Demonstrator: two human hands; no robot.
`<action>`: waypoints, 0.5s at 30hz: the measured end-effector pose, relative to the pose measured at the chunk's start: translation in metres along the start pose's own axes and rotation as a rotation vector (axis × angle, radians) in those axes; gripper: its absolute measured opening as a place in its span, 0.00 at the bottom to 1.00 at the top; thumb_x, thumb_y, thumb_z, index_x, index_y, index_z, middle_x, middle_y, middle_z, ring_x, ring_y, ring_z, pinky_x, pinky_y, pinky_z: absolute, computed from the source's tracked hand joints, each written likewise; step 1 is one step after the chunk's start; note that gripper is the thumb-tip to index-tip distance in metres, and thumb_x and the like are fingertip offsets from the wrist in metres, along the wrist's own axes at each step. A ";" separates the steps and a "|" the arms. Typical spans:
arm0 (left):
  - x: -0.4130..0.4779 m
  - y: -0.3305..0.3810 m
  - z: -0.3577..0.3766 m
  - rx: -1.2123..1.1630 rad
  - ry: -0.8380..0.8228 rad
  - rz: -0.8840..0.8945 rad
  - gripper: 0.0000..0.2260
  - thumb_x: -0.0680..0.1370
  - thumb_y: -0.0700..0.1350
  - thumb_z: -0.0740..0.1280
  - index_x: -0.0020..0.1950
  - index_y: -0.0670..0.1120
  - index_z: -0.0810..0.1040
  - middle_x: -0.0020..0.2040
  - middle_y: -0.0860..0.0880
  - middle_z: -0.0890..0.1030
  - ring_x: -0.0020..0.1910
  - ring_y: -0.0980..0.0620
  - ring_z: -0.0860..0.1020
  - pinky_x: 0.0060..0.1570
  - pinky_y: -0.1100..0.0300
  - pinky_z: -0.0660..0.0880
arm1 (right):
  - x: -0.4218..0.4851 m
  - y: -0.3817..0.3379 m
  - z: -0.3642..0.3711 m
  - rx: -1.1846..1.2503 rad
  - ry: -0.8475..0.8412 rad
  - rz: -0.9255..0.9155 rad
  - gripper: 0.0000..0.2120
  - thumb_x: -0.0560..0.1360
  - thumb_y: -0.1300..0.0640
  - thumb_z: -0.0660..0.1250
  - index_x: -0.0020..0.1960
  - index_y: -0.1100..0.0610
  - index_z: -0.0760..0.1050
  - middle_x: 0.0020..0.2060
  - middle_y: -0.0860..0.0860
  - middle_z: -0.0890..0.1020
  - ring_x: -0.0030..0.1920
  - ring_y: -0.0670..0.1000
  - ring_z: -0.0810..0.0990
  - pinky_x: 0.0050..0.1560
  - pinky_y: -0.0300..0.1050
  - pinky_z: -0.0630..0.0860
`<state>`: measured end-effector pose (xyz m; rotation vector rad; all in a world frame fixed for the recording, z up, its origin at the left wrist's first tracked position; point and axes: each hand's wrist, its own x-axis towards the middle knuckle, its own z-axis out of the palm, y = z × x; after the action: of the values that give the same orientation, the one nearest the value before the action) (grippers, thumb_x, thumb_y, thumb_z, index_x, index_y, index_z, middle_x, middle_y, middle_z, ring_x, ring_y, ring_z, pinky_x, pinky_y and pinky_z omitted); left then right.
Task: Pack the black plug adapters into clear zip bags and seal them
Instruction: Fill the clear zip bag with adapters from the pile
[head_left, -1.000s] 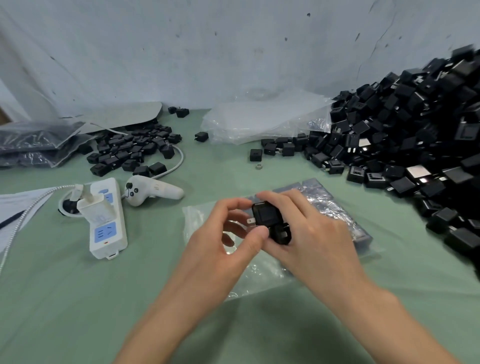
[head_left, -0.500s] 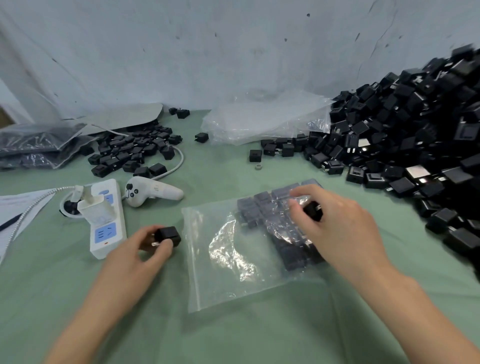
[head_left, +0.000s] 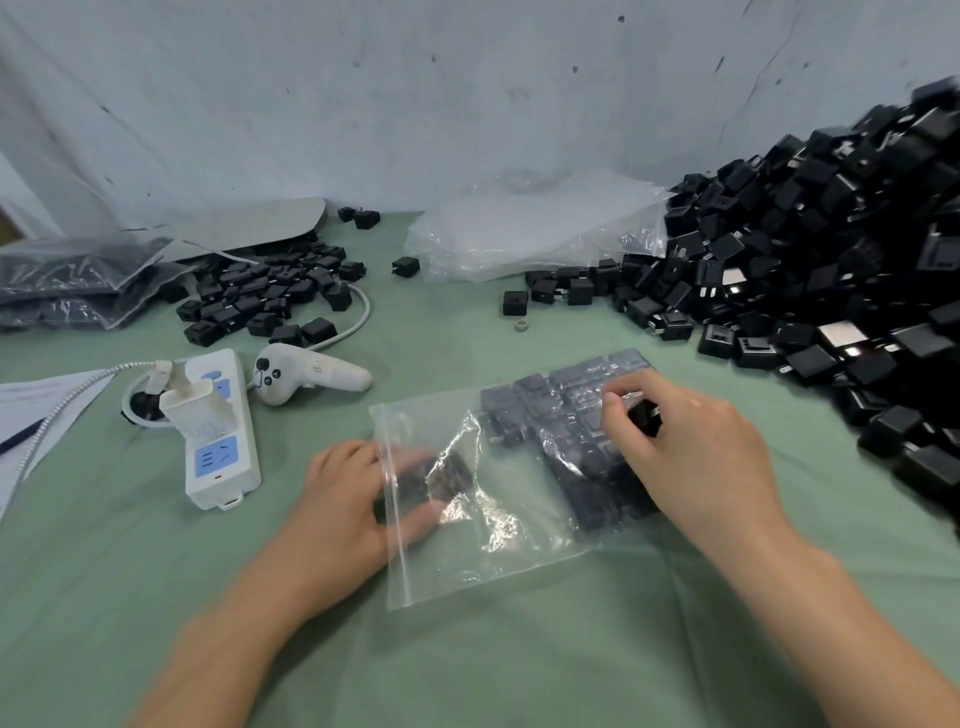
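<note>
Black adapter (head_left: 451, 475) has entered bag (head_left: 519, 551) in left hand (head_left: 337, 501).

White power strip (head_left: 218, 462) with charger (head_left: 195, 410) plugged in, white controller (head_left: 306, 375) just beside — small pale ring (head_left: 521, 325) apart

- Left hand's (head_left: 343, 499) fingertips lie behind the bag's (head_left: 467, 561) plastic; the adapter (head_left: 441, 475) they hold is a dark blur.
- Right hand (head_left: 696, 457) hides most of a second adapter (head_left: 644, 415); only a corner shows.
- Glare dims the packed adapters (head_left: 561, 410); their count is unclear.
- The pile (head_left: 831, 249) is cut and smeared at the right edge.
- Filled bags (head_left: 67, 280) and paper (head_left: 31, 410) run off the left edge.
</note>
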<state>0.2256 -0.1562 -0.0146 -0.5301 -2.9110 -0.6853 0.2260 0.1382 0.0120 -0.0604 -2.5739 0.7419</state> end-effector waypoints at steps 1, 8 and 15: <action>0.002 -0.001 -0.001 -0.002 -0.003 0.020 0.24 0.71 0.72 0.58 0.64 0.67 0.74 0.57 0.67 0.74 0.63 0.59 0.67 0.65 0.64 0.56 | 0.000 0.000 0.000 -0.003 0.001 0.001 0.05 0.78 0.45 0.62 0.47 0.42 0.77 0.30 0.37 0.73 0.32 0.45 0.70 0.30 0.36 0.61; 0.022 0.006 -0.002 0.023 -0.036 0.149 0.18 0.75 0.68 0.58 0.64 0.70 0.69 0.48 0.68 0.73 0.59 0.71 0.63 0.64 0.65 0.56 | 0.000 0.001 0.000 -0.128 0.011 -0.039 0.05 0.79 0.46 0.64 0.48 0.43 0.77 0.32 0.40 0.75 0.32 0.49 0.69 0.29 0.36 0.58; 0.037 0.026 0.007 0.146 -0.055 0.174 0.25 0.72 0.66 0.57 0.68 0.65 0.74 0.44 0.63 0.68 0.47 0.54 0.69 0.59 0.53 0.69 | 0.003 -0.001 0.005 -0.189 0.044 -0.092 0.05 0.78 0.47 0.65 0.47 0.45 0.79 0.38 0.42 0.84 0.33 0.53 0.78 0.28 0.41 0.61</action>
<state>0.2005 -0.1194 -0.0034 -0.7837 -2.8892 -0.4383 0.2216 0.1358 0.0099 -0.0178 -2.5787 0.4573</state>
